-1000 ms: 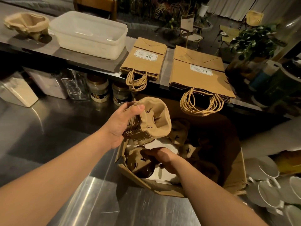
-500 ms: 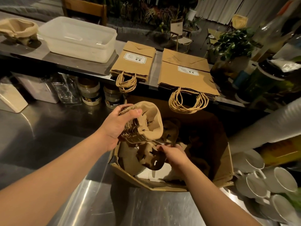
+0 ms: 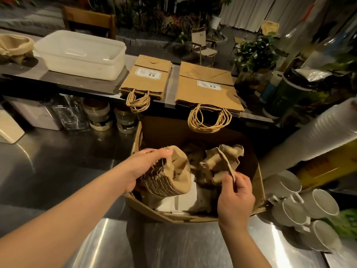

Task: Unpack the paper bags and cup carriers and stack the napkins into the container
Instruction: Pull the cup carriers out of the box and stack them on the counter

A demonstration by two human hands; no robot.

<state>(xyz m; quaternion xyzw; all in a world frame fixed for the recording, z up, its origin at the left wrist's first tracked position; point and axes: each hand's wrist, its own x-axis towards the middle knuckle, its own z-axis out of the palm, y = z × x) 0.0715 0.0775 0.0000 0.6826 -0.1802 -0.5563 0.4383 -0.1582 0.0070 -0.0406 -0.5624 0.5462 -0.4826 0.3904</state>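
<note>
Cardboard is the stuff of this moment: an open cardboard box [image 3: 258, 182] sits at lower centre of the frame on the steel counter [image 3: 58, 155], and the person is pulling cup carriers out of it. The left hand [image 3: 143, 167] grips a nested stack of cup carriers [image 3: 170, 176] by its side, fingers curled over the top edge; the stack lies tipped on its side, its long axis running from lower left to upper right, open cups facing the right of the frame. The right hand [image 3: 234, 196] pinches the rim of 1 loose carrier [image 3: 222, 161], which stands tilted over the box. I judge the unpacking step is under way; next, the loose carrier likely needs nesting onto the stack or lifting clear. At the top of the frame, 2 piles of paper bags [image 3: 148, 78] lie flat beside the white container [image 3: 81, 55].
</note>
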